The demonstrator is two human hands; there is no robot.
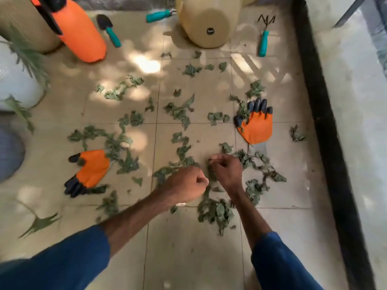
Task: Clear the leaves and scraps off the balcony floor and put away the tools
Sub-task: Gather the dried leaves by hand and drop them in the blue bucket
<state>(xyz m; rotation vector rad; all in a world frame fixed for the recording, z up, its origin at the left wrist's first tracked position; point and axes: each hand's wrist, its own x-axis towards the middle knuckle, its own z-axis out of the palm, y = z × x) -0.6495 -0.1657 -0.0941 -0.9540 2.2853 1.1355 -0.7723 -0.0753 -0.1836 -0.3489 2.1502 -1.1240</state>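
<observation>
Dry green leaves (217,212) lie scattered across the beige tiled floor (188,258). My right hand (227,170) is curled, its fingers pinching a clump of leaves at its left side. Just left of it, my left hand (186,183) is a closed fist above the tiles, and nothing shows in it. One orange glove with black claws (92,168) lies to the left, a second glove (256,126) to the right. Farther back lie a teal-handled trowel (109,30), teal pruners (160,15) and a teal hand rake (264,38).
An orange sprayer bottle (77,32) leans at the back left beside a ribbed beige pot (23,24). A beige pot (209,26) lies tipped over at the back. A black raised edge (326,122) bounds the floor on the right. A white pot (18,84) with a plant stands at the left.
</observation>
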